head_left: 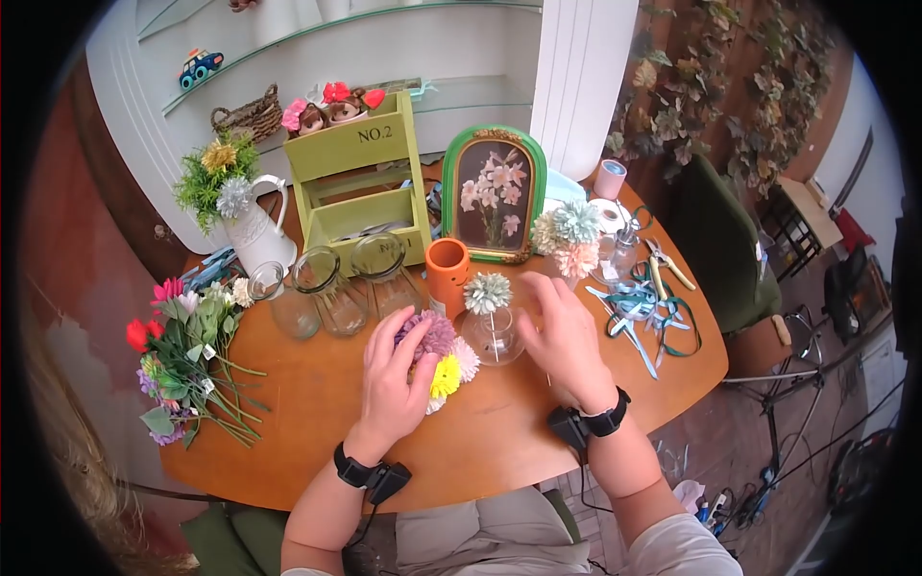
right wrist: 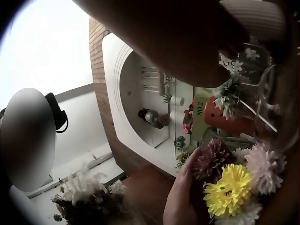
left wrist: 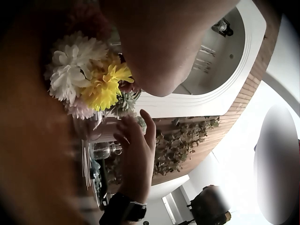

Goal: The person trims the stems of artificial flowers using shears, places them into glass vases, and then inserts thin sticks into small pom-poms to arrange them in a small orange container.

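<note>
My left hand (head_left: pixel 392 372) curls its fingers around a bunch of flowers (head_left: pixel 444 355). My right hand (head_left: pixel 567 341), fingers spread, rests just beside a glass vase (head_left: pixel 492 331).

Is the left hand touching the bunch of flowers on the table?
Touching. In the head view the left hand lies over the bunch, fingers curled round the purple flower; the right wrist view shows the same contact.

My round wooden bench (head_left: pixel 538 422) stands before a white arched niche (head_left: pixel 144 106) with glass shelves (head_left: pixel 336 24); ivy (head_left: pixel 711 86) covers the wall, green chair (head_left: pixel 715 245) alongside
</note>
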Demonstrator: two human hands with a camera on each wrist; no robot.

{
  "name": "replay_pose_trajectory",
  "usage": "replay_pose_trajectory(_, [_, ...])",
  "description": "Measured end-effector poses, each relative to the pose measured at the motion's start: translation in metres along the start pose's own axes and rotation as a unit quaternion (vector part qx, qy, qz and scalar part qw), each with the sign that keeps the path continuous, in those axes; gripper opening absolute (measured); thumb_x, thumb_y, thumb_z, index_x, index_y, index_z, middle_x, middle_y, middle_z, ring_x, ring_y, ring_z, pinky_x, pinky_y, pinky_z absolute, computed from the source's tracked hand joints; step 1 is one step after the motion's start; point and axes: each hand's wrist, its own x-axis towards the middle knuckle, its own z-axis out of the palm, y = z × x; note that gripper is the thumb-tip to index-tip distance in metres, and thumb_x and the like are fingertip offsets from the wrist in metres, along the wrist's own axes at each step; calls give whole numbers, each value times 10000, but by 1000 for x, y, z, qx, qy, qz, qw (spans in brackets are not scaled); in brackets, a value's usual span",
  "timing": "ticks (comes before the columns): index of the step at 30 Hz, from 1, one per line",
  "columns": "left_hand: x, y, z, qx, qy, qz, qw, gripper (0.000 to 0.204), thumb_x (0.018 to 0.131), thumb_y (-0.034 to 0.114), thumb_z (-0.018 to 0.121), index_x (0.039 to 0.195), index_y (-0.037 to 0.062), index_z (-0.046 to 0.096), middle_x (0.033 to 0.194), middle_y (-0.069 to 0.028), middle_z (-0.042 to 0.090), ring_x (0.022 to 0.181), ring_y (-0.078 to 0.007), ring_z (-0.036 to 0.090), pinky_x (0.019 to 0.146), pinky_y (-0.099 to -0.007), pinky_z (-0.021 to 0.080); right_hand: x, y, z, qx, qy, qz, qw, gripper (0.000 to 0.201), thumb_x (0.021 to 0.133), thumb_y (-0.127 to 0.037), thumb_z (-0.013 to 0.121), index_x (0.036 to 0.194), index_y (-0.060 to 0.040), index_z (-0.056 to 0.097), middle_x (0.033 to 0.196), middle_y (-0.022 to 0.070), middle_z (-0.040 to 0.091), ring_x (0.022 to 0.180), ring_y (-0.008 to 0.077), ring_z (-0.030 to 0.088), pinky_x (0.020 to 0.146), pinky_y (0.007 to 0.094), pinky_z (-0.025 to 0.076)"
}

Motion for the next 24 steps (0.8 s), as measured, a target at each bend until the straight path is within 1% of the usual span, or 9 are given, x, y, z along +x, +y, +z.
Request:
replay_pose_trajectory(2, [-1, 2, 0, -12, -1, 6, 1000, 356, 936, 82, 688, 1284, 4, 682, 1432, -210, 558, 1338, -416, 529, 1138, -492, 413, 0, -9, 2, 84, 43, -77, 993, 456, 946, -214, 710, 1380, -114, 610, 1372, 319, 569, 1253, 439, 616, 1002, 509, 536])
replay_pose_trajectory(5, [-3, 2, -2, -16, -4, 36, 999, 358, 929, 41, 660, 1283, -11, 668, 1420, -231, 548, 1331, -416, 536, 1133, -480, 432, -5, -16, 11, 62, -12, -95, 993, 495, 979, -296, 714, 1442, -175, 590, 1488, 330, 465, 1373, 502, 491, 1120, 533, 452])
replay_pose_trajectory(6, [-3, 2, -3, -14, -8, 47, 999, 357, 924, 40, 663, 1278, -10, 671, 1415, -233, 549, 1330, -416, 537, 1130, -482, 435, -6, -16, 16, 71, -25, -96, 993, 473, 989, -312, 709, 1437, -206, 601, 1502, 343, 448, 1376, 530, 481, 1138, 542, 437])
replay_pose_trajectory(10, [-3, 6, -4, -19, -8, 56, 998, 335, 909, 33, 672, 1242, -5, 687, 1390, -225, 556, 1321, -408, 541, 1118, -485, 443, -8, -10, 25, 45, -44, -104, 993, 457, 992, -292, 702, 1417, -151, 612, 1451, 306, 494, 1339, 482, 520, 1113, 527, 455])
replay_pose_trajectory(13, [-4, 2, -1, -5, 9, 73, 997, 306, 914, 126, 742, 1207, 40, 714, 1359, -182, 592, 1289, -386, 559, 977, -436, 478, -6, -9, 23, 57, -45, -95, 993, 461, 991, -261, 703, 1416, -115, 601, 1425, 287, 510, 1295, 463, 547, 1081, 514, 476])
replay_pose_trajectory(16, [-6, 2, -1, -13, 10, 64, 998, 290, 914, 131, 746, 1189, 40, 721, 1336, -178, 600, 1240, -376, 572, 960, -427, 479, -3, -15, 20, 103, 35, -126, 986, 476, 963, -103, 675, 1429, -77, 581, 1416, 286, 505, 1275, 455, 562, 1051, 492, 496])
replay_pose_trajectory(19, [-5, 5, -4, -13, -9, 59, 998, 275, 906, 43, 700, 1176, -10, 707, 1338, -212, 579, 1275, -408, 563, 1041, -466, 506, -2, -20, 12, 111, 161, -139, 971, 565, 892, 64, 598, 1444, -45, 559, 1410, 283, 498, 1268, 453, 568, 1025, 479, 505])
replay_pose_trajectory(20, [-5, 5, -4, -15, -8, 58, 998, 273, 905, 43, 702, 1174, -10, 706, 1331, -211, 582, 1270, -407, 566, 1038, -464, 507, -3, -20, 9, 121, 198, -148, 961, 660, 817, 161, 538, 1452, -23, 548, 1415, 279, 485, 1241, 450, 577, 1012, 469, 506])
replay_pose_trajectory(24, [-6, 6, -3, -28, -5, 49, 998, 262, 903, 36, 710, 1160, -12, 708, 1313, -210, 590, 1254, -407, 577, 1030, -460, 512, -2, -16, 9, 136, 251, -172, 943, 585, 831, 155, 622, 1383, -36, 591, 1287, 213, 579, 1125, 389, 610, 923, 413, 519])
